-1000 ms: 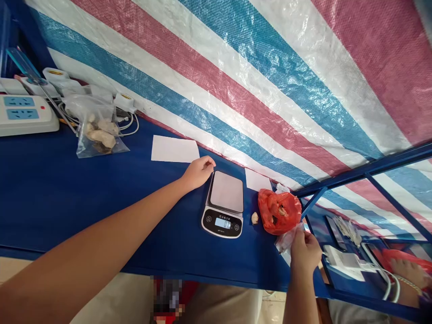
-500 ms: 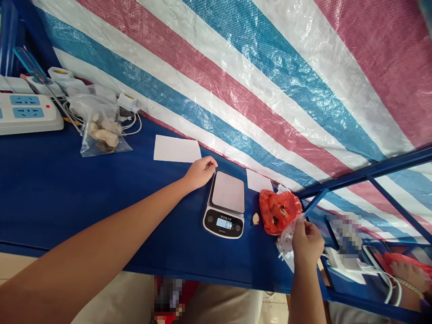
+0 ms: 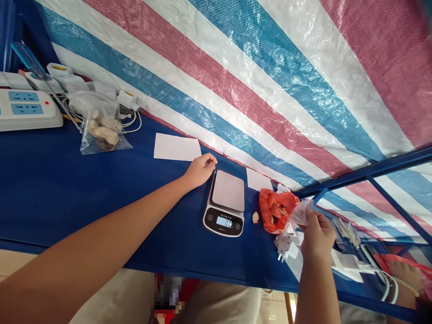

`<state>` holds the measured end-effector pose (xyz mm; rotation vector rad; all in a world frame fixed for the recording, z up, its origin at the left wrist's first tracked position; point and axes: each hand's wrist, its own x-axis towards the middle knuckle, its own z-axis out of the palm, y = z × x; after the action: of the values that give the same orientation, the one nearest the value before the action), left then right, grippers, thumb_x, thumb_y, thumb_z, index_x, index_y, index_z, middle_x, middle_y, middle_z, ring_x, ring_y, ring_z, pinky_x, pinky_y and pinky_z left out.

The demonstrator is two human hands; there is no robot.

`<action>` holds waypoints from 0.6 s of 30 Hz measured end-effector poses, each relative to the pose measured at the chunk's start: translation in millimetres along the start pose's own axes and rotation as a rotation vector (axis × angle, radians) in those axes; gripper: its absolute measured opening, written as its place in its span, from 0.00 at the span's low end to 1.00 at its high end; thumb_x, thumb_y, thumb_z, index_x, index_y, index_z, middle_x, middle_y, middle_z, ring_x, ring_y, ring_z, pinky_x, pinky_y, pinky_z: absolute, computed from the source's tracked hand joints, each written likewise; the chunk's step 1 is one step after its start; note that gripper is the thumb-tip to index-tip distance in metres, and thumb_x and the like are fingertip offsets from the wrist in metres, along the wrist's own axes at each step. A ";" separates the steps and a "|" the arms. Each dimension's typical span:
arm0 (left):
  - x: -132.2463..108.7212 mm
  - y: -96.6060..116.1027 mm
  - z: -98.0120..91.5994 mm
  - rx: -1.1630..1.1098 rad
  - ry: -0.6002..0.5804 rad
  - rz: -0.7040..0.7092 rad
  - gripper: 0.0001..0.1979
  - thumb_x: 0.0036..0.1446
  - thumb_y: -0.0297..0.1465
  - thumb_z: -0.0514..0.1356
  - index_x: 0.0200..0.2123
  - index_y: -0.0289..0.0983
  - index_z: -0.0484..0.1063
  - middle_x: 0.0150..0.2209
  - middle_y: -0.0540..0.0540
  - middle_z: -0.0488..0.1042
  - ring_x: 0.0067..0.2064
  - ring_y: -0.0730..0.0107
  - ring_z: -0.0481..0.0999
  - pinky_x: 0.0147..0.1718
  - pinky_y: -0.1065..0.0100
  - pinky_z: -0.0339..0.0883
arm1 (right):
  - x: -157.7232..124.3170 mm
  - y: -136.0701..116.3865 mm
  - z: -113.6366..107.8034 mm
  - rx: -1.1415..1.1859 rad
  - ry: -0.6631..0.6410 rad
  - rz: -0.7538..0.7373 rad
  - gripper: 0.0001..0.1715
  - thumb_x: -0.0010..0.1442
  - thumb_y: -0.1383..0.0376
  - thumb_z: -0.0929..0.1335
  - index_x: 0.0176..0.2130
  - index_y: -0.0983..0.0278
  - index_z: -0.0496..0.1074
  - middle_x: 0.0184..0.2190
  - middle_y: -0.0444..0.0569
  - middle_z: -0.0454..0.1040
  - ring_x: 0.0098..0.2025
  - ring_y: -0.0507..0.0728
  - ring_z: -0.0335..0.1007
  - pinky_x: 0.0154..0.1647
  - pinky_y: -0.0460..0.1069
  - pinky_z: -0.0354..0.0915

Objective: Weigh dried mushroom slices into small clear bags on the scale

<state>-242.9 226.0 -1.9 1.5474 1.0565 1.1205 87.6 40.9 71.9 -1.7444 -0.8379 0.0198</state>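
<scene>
My left hand (image 3: 201, 170) rests beside the upper left corner of a digital kitchen scale (image 3: 228, 192), fingers curled together with nothing seen in them. The scale's plate is bare and its display is lit. To the right, my right hand (image 3: 319, 231) pinches a clear plastic bag (image 3: 301, 212) at the edge of an open red plastic bag (image 3: 270, 211). Dark and pale pieces lie inside the red bag, too jumbled to name. One small pale piece (image 3: 255, 218) sits on the blue table between scale and red bag.
A clear bag of pale, root-like pieces (image 3: 104, 130) lies at the left, near a screwdriver (image 3: 32, 63) and a power strip (image 3: 27, 108). White paper (image 3: 177, 147) lies behind my left hand. A white plug adapter (image 3: 286, 245) is below the red bag. Another person's hand (image 3: 405, 274) shows at far right.
My right hand has moved slightly right and up, drawing the clear bag away from the red bag. More of the plug adapter shows. My left hand stays in place.
</scene>
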 end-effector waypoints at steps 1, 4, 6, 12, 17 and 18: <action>0.3 -0.8 0.0 -0.010 0.021 0.019 0.07 0.62 0.30 0.54 0.38 0.39 0.71 0.34 0.49 0.75 0.35 0.68 0.75 0.37 0.65 0.67 | -2.9 -7.5 -0.9 0.046 0.019 0.019 0.21 0.52 0.50 0.75 0.33 0.65 0.75 0.24 0.43 0.71 0.26 0.54 0.67 0.26 0.48 0.66; -1.2 1.6 -1.5 -0.023 0.114 0.144 0.07 0.64 0.32 0.53 0.39 0.39 0.70 0.31 0.50 0.72 0.28 0.72 0.68 0.30 0.68 0.62 | -22.2 -36.3 -3.7 0.162 0.066 0.011 0.19 0.51 0.53 0.78 0.34 0.65 0.76 0.26 0.42 0.72 0.28 0.51 0.66 0.28 0.46 0.64; -7.6 10.4 -2.9 -0.013 0.170 0.301 0.07 0.66 0.34 0.53 0.39 0.39 0.69 0.29 0.51 0.70 0.26 0.73 0.65 0.29 0.68 0.61 | -42.7 -54.6 -4.0 0.112 0.049 -0.112 0.21 0.53 0.51 0.78 0.34 0.65 0.77 0.28 0.44 0.74 0.29 0.51 0.68 0.31 0.46 0.65; -61.2 59.4 11.0 -0.109 -0.142 0.634 0.07 0.65 0.35 0.57 0.34 0.39 0.67 0.28 0.50 0.71 0.28 0.75 0.68 0.29 0.71 0.63 | -107.9 -63.3 12.5 -0.057 -0.191 -0.352 0.18 0.60 0.53 0.77 0.40 0.64 0.79 0.34 0.51 0.82 0.32 0.57 0.78 0.36 0.50 0.73; -95.9 74.2 33.1 -0.210 -0.569 0.502 0.14 0.61 0.42 0.63 0.34 0.37 0.70 0.31 0.49 0.74 0.29 0.75 0.72 0.30 0.71 0.67 | -147.3 -63.9 32.6 -0.086 -0.264 -0.529 0.09 0.65 0.60 0.74 0.43 0.62 0.79 0.37 0.49 0.81 0.32 0.54 0.77 0.36 0.48 0.73; -98.6 74.2 35.2 -0.221 -0.611 0.473 0.14 0.62 0.42 0.63 0.34 0.37 0.70 0.31 0.48 0.75 0.30 0.74 0.73 0.31 0.71 0.67 | -153.5 -67.5 35.1 -0.109 -0.245 -0.556 0.08 0.66 0.61 0.73 0.44 0.62 0.79 0.37 0.49 0.81 0.33 0.54 0.77 0.37 0.48 0.73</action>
<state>-221.1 109.5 47.1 1.8348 0.1547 0.9242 -76.6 -5.5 56.4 -1.5731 -1.5053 -0.1893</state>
